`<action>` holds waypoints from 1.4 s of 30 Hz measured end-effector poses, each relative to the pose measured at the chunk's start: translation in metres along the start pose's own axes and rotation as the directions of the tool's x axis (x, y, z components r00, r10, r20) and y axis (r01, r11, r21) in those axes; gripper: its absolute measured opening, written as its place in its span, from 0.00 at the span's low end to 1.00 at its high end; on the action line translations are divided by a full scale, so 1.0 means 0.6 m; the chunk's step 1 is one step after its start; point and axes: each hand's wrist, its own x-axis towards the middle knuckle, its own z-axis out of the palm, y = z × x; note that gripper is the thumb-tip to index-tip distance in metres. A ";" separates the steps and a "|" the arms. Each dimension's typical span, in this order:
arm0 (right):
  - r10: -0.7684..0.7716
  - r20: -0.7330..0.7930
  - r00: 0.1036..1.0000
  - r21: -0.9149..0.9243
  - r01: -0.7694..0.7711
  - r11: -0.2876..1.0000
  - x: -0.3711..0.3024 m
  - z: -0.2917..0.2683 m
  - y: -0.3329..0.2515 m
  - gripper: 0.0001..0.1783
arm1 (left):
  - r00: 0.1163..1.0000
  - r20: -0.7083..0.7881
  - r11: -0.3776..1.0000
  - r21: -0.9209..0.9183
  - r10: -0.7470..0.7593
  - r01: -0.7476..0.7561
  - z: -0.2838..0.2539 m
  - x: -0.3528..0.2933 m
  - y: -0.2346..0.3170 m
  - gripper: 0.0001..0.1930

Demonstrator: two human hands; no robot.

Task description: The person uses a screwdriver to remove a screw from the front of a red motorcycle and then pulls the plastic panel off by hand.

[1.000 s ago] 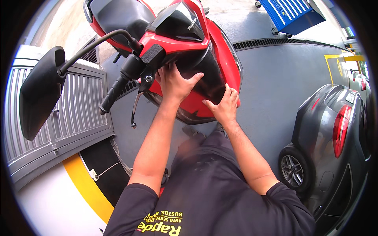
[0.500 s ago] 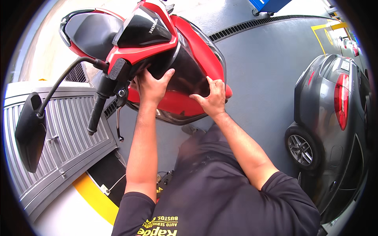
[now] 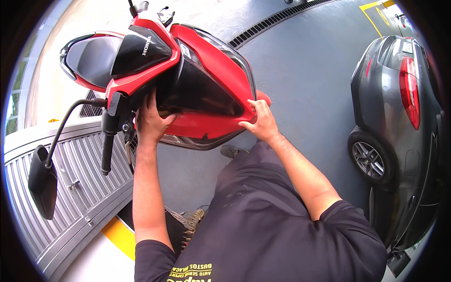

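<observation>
A red and black motor scooter stands in front of me, its glossy black front panel (image 3: pixel 202 91) facing up toward me with red fairing around it. My left hand (image 3: pixel 152 122) lies against the panel's left side, just under the handlebar cover (image 3: pixel 141 51). Its fingers are stretched out, the thumb spread away, and the fingertips are partly hidden in shadow. At the pointed red end of the panel, my right hand (image 3: pixel 261 123) has thumb and curled fingers on either side of the tip, gripping it. The black left handlebar grip (image 3: pixel 106 152) sticks out beside my left forearm.
A mirror (image 3: pixel 43 183) on a bent stalk juts out at left, above a grey ribbed metal gate (image 3: pixel 70 178). On the right stands a dark grey car (image 3: pixel 399 117). A drain grate (image 3: pixel 263 28) crosses the floor behind the scooter. A coiled hose (image 3: pixel 191 228) lies near my left elbow.
In the view the scooter sits farther left. My left hand has shifted left and down along the panel's side, its fingers straighter. The right hand has moved to the panel's tip.
</observation>
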 end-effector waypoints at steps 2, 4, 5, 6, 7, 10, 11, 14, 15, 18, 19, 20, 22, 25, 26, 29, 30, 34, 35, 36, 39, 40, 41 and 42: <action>-0.064 -0.027 0.998 -0.003 0.064 0.998 -0.004 0.010 -0.010 0.43 | 1.000 0.006 0.999 0.038 -0.028 0.028 0.001 -0.001 0.003 0.60; -0.098 -0.105 0.990 -0.006 0.098 0.995 0.007 0.030 -0.020 0.39 | 0.992 -0.062 0.993 0.049 0.112 -0.109 -0.004 -0.001 0.005 0.56; -0.070 -0.118 0.991 0.011 0.072 0.997 0.009 0.039 -0.024 0.39 | 0.989 -0.040 0.989 0.048 0.141 -0.139 -0.004 0.001 0.007 0.55; -0.043 -0.129 0.991 0.029 0.048 0.998 0.008 0.044 -0.027 0.40 | 0.985 -0.018 0.985 0.047 0.170 -0.169 -0.004 0.002 0.008 0.55; -0.116 -0.145 0.983 -0.075 0.106 0.992 0.006 0.043 -0.035 0.38 | 0.990 -0.006 0.989 0.048 0.138 -0.137 -0.008 0.003 0.012 0.54; 0.328 -0.146 0.933 0.179 -0.301 0.937 -0.026 0.084 -0.053 0.34 | 0.998 0.012 0.997 0.046 0.061 -0.061 -0.011 0.003 0.030 0.52; 0.494 -0.107 0.863 0.295 -0.447 0.845 -0.030 0.090 -0.057 0.33 | 0.999 0.008 0.998 0.041 0.050 -0.050 -0.010 0.002 0.032 0.52; 0.656 -0.056 0.753 0.447 -0.569 0.691 -0.013 0.090 -0.050 0.28 | 0.999 -0.012 0.999 0.025 0.033 -0.032 -0.006 0.002 0.036 0.52; 0.711 -0.044 0.701 0.512 -0.595 0.619 -0.008 0.094 -0.053 0.26 | 0.999 -0.021 0.999 0.025 0.032 -0.031 -0.004 0.000 0.038 0.52; 0.811 0.059 0.582 0.649 -0.640 0.412 0.022 0.085 -0.068 0.20 | 0.999 -0.048 1.000 0.007 -0.009 0.009 0.000 0.001 0.044 0.52; 0.817 0.129 0.562 0.666 -0.660 0.348 0.032 0.072 -0.072 0.18 | 0.997 -0.073 1.000 0.015 -0.012 0.013 0.000 0.000 0.044 0.52; 0.817 0.199 0.541 0.677 -0.679 0.284 0.040 0.064 -0.080 0.17 | 0.995 -0.098 1.000 0.023 -0.015 0.018 -0.001 0.001 0.044 0.51; 0.900 0.113 0.422 0.687 -0.687 0.236 0.049 0.064 -0.076 0.05 | 0.997 -0.048 0.999 0.007 -0.053 0.053 -0.008 0.010 0.052 0.51; 0.935 0.105 0.339 0.648 -0.736 0.195 0.049 0.094 -0.030 0.14 | 0.995 -0.099 1.000 -0.009 -0.030 0.029 -0.005 0.007 0.038 0.51; 0.904 0.104 0.415 0.657 -0.711 0.251 0.045 0.095 -0.032 0.16 | 0.989 -0.145 1.000 -0.011 -0.011 0.009 -0.003 0.003 0.030 0.50; 0.767 0.088 0.635 0.610 -0.644 0.462 0.031 0.080 -0.045 0.25 | 0.977 -0.202 0.998 -0.012 0.063 -0.067 0.007 -0.007 0.012 0.49; 0.634 -0.059 0.771 0.471 -0.539 0.698 0.034 0.072 -0.060 0.25 | 0.972 -0.219 0.996 -0.020 0.081 -0.088 0.010 -0.010 0.006 0.49; -0.020 -0.129 0.991 0.042 0.025 0.999 0.070 0.031 -0.117 0.31 | 0.969 -0.221 0.993 -0.011 0.114 -0.119 0.014 -0.013 -0.006 0.50; -0.140 -0.122 0.983 -0.027 0.137 0.990 0.085 0.027 -0.129 0.33 | 0.970 -0.219 0.993 -0.025 0.107 -0.115 0.011 -0.010 0.002 0.50; -0.258 -0.108 0.960 -0.094 0.248 0.964 0.100 0.026 -0.139 0.34 | 0.971 -0.218 0.993 -0.039 0.099 -0.110 0.006 -0.007 0.009 0.51; -0.306 -0.024 0.952 -0.150 0.299 0.942 0.152 0.034 -0.173 0.47 | 0.966 -0.259 0.999 -0.036 -0.021 0.012 0.005 -0.007 0.027 0.50; -0.307 0.000 0.952 -0.169 0.303 0.938 0.168 0.038 -0.185 0.49 | 0.956 -0.285 0.998 -0.045 -0.063 0.052 0.008 -0.004 0.035 0.49; -0.257 0.106 0.961 -0.199 0.274 0.941 0.186 0.039 -0.198 0.58 | 0.948 -0.294 0.993 -0.042 -0.119 0.112 0.009 0.000 0.047 0.46; -0.259 0.115 0.959 -0.208 0.278 0.938 0.193 0.042 -0.212 0.59 | 0.937 -0.303 0.984 -0.039 -0.175 0.172 0.010 0.006 0.061 0.43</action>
